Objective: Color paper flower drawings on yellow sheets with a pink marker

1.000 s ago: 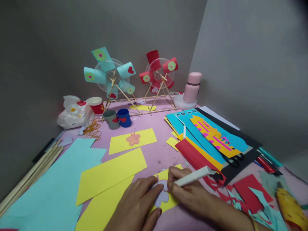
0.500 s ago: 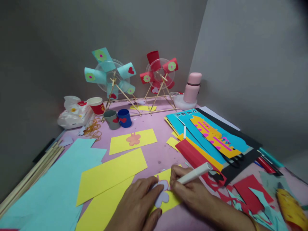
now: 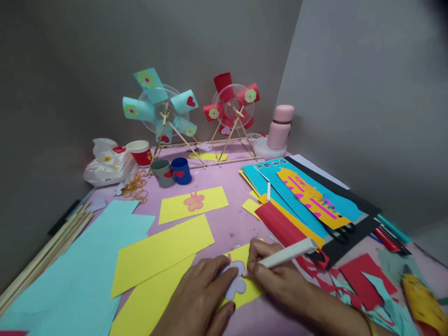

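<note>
Head: right hand pinches marker, tip leftward, barrel rising rightward; left hand, thumb spread, presses cutout.

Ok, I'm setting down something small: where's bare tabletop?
Pink tabletop shows between the blue heart-marked cylinder and the blue sheets, beyond the butterfly card. A second patch, specked, lies between the upper yellow sheet and the red sheet. It's crowded right of the right hand with red and turquoise scraps, and at left with the turquoise sheet and wooden sticks.

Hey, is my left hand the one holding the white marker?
No, your right hand holds the white marker, while your left hand rests on the lavender lobed paper cutout.
</note>
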`<action>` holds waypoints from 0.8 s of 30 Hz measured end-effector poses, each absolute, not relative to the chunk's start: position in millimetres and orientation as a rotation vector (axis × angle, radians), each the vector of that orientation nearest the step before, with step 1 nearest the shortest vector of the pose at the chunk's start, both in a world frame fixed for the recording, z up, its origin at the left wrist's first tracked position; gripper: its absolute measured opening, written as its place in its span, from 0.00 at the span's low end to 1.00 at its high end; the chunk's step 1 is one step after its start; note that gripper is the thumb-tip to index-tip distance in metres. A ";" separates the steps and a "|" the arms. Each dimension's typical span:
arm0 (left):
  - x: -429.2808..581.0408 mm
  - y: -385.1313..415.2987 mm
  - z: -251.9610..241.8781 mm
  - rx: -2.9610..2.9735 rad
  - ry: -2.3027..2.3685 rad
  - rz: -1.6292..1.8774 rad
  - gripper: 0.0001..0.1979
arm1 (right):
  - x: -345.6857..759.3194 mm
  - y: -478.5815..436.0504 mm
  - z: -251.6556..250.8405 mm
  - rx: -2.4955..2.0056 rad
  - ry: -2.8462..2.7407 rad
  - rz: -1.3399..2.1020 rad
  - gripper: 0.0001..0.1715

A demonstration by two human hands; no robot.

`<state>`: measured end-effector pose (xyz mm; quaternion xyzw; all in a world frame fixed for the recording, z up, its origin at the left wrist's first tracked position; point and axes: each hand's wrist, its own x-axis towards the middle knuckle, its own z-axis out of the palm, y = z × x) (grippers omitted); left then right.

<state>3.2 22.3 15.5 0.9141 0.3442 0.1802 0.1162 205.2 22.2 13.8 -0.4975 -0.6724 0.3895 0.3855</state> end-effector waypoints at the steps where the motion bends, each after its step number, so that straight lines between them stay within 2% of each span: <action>1: 2.5 22.7 13.8 2.688 1.005 0.528 0.21 | 205.2 22.5 14.7 -1.262 -1.751 0.979 0.07; 8: -2.5 30.1 3.4 2.771 0.910 0.493 0.21 | 204.9 23.6 17.3 -1.282 -1.864 0.937 0.06; 16: 11.5 25.3 11.8 2.675 1.043 0.469 0.14 | 204.0 22.9 13.2 -1.262 -1.754 0.970 0.06; 24: 18.1 22.7 5.8 2.703 1.077 0.627 0.12 | 203.2 23.3 13.8 -1.249 -1.737 0.962 0.06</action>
